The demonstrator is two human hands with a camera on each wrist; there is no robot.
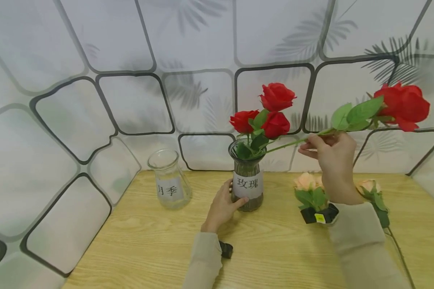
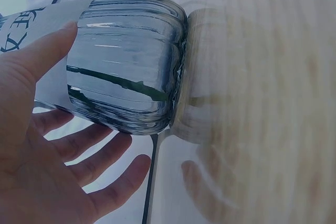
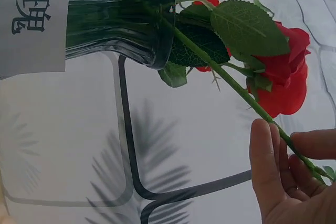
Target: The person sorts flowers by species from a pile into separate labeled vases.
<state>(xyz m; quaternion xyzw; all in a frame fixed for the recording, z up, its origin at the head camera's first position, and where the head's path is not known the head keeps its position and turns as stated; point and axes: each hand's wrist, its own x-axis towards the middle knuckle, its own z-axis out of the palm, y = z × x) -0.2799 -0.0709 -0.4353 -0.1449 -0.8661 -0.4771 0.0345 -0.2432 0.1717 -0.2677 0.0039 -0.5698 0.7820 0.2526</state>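
A dark-tinted glass vase (image 1: pixel 254 204) with a white label stands upright on the table. My left hand (image 1: pixel 220 208) holds its lower body, thumb over the front and fingers around the left side. Several red roses (image 1: pixel 277 97) with green leaves rise from its mouth. Up to the right, my right hand (image 1: pixel 336 156) pinches the green stem (image 3: pixel 231 81) of another red rose (image 1: pixel 405 106) between thumb and fingers. That rose slants with its bloom far right, and the lower stem end enters the vase mouth. Stems show through the glass in the left wrist view.
A clear glass vase (image 1: pixel 182 194) with a white label stands left of the tinted one. Peach flowers (image 1: pixel 305 182) lie on the wooden table (image 1: pixel 271 257) near the right forearm, and another peach flower (image 1: pixel 377 200) with a long stem lies beyond it. A patterned cloth wall (image 1: pixel 202 100) encloses the back and left.
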